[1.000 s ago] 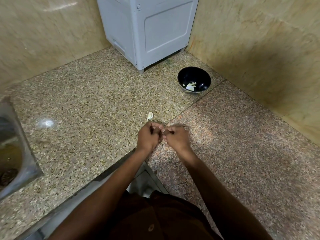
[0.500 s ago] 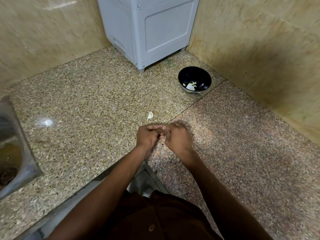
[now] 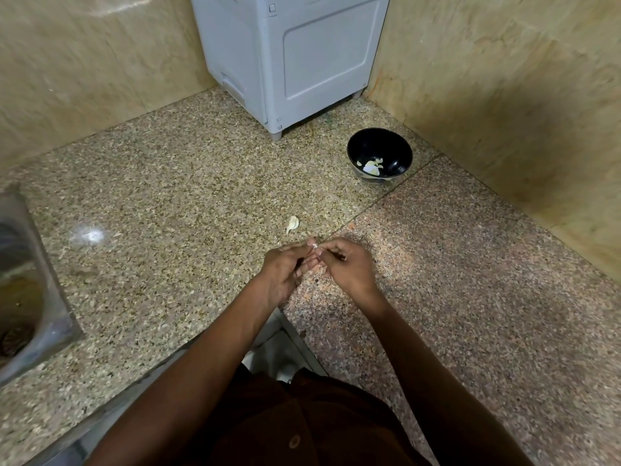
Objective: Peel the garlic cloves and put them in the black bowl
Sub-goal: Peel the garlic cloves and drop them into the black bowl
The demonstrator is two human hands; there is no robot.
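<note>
My left hand (image 3: 285, 270) and my right hand (image 3: 349, 267) meet over the granite counter, fingertips together. Between them they pinch a small garlic clove (image 3: 316, 247), of which only a pale sliver shows. One unpeeled clove (image 3: 292, 225) lies on the counter just beyond my hands. The black bowl (image 3: 396, 146) stands at the back right near the wall corner and holds a few pale garlic pieces (image 3: 371, 165).
A grey appliance (image 3: 289, 58) stands in the back corner, left of the bowl. A steel sink (image 3: 23, 280) is set into the counter at the far left. Tiled walls close the back and right. The counter's front edge runs below my arms.
My hands stay at the same spot. The fingers have shifted on the clove, and the left hand's fingers now stretch out further toward the right hand.
</note>
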